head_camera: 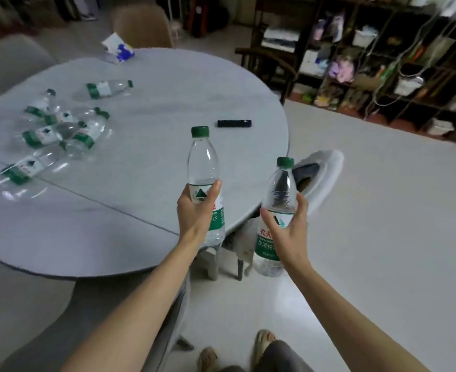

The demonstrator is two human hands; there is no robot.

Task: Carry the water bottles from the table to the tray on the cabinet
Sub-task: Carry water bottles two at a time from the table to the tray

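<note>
- Now my left hand (198,208) is wrapped round the label band of a clear plastic water bottle with a green cap (204,167), holding it upright above the near edge of the round pale grey tabletop (146,108).
- My right hand (288,229) grips a second clear green-capped water bottle (276,210) at its middle, thumb on one side and fingers on the other, tilted slightly, out past the tabletop's rim over the pale floor (382,210).
- Six more clear bottles with green labels (58,130) lie on their sides at the far left of the tabletop, most in a loose heap.
- A flat black bar-shaped object (234,123) lies near the tabletop's right edge, apart from the bottles.
- A crumpled white and blue packet (118,48) sits at the far rim.
</note>
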